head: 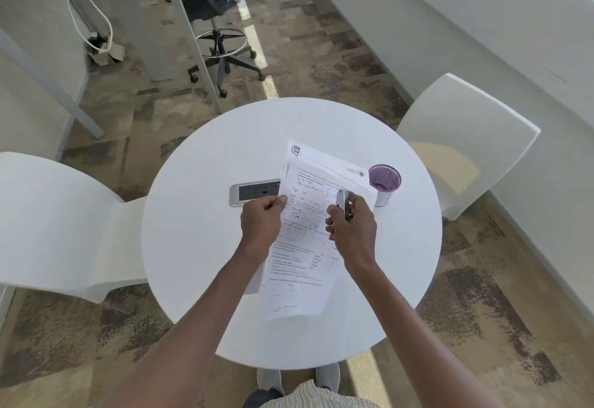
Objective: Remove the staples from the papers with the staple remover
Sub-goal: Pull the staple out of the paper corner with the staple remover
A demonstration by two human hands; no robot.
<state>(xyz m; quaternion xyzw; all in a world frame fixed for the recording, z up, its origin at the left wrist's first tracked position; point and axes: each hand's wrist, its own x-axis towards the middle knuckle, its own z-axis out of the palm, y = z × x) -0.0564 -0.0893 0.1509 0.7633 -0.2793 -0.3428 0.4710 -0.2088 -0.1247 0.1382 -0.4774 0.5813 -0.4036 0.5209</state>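
Above the middle of the round white table, the left hand pinches the left edge of the white printed and handwritten papers, lifting them slightly. The right hand is closed around the slim silver and purple staple remover, its tip at the sheets. Near the table's right edge stands a white cup with a purple mesh top; a grey power socket panel sits beside the papers' left edge.

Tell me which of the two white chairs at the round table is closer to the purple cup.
The white chair on the right. The purple cup stands near the table's right edge, just in front of it; the other chair is across the table on the left.
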